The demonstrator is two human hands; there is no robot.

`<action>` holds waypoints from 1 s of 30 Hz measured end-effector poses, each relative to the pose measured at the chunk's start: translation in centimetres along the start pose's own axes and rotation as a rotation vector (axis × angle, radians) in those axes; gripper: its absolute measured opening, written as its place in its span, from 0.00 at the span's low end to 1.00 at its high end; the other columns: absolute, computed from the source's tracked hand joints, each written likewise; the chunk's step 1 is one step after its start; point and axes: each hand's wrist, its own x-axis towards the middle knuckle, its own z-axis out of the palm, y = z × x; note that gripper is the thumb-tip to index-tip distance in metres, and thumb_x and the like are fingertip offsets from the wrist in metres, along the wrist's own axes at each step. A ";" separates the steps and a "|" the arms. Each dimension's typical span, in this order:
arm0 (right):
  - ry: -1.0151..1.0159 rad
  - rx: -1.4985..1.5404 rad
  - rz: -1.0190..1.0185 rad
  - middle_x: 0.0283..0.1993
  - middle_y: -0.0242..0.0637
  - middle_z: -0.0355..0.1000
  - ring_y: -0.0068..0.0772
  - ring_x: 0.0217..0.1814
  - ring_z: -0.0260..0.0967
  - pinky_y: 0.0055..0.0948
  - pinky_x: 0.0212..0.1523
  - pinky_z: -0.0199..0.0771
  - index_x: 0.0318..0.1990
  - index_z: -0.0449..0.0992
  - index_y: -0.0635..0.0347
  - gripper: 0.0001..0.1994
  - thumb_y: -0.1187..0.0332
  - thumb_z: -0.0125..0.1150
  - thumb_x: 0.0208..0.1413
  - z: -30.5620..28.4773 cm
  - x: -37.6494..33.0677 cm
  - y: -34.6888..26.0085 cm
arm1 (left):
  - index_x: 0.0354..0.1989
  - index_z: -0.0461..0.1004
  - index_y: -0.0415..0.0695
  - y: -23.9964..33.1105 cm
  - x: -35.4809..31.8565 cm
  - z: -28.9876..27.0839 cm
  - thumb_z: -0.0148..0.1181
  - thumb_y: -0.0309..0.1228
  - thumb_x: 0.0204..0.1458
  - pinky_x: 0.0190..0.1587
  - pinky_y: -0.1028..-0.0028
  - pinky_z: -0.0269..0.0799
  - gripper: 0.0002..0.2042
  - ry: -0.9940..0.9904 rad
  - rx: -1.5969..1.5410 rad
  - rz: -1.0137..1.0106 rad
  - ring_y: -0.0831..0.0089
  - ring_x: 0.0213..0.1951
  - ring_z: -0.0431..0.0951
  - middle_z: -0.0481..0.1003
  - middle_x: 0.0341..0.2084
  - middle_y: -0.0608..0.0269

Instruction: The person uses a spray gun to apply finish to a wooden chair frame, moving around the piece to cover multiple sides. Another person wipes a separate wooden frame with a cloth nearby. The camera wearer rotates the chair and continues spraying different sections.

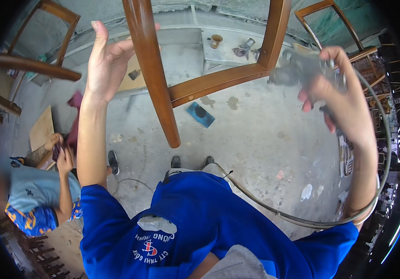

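Note:
A glossy brown wooden chair frame [149,60] is raised in front of me, its long leg slanting down toward me and a crossbar joining it to a second leg. My left hand [106,63] is beside the long leg, thumb up and apart; its fingers pass behind the wood and fingertips show past the far edge. In my right hand [344,97] is a grey spray gun [295,69], blurred, with its nozzle end close to the frame's right corner. A hose [388,135] loops from the gun's side around my right forearm.
At left, another person [42,190] handles a dark red cloth [73,125]. More wooden frames [46,69] stand at far left and another frame [330,23] at far right. A low grey bench [228,51] holds a cup [216,41]. A blue pad [201,115] lies on the floor.

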 end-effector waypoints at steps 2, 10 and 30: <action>0.073 -0.257 -0.145 0.29 0.34 0.78 0.19 0.26 0.79 0.15 0.11 0.63 0.56 0.68 0.57 0.26 0.45 0.66 0.68 -0.1 2.4 -1.2 | 0.56 0.83 0.35 -0.2 0.3 -0.3 0.13 0.74 0.66 0.81 0.49 0.38 0.57 -0.047 0.024 0.010 0.56 0.70 0.65 0.71 0.70 0.49; -0.041 -0.538 -0.029 0.29 0.34 0.78 0.22 0.24 0.78 0.18 0.15 0.66 0.59 0.70 0.56 0.25 0.45 0.64 0.69 1.6 7.6 -4.7 | 0.48 0.86 0.36 -1.0 2.6 -1.6 0.11 0.72 0.67 0.80 0.51 0.43 0.56 -0.241 0.077 0.061 0.59 0.64 0.74 0.71 0.70 0.48; 0.288 -0.264 -0.381 0.39 0.36 0.78 0.28 0.29 0.79 0.27 0.28 0.79 0.53 0.63 0.57 0.26 0.59 0.76 0.62 2.4 1.4 2.7 | 0.62 0.78 0.31 0.9 -1.1 -1.4 0.11 0.73 0.66 0.81 0.48 0.38 0.58 -0.206 -0.046 -0.005 0.51 0.76 0.62 0.72 0.69 0.44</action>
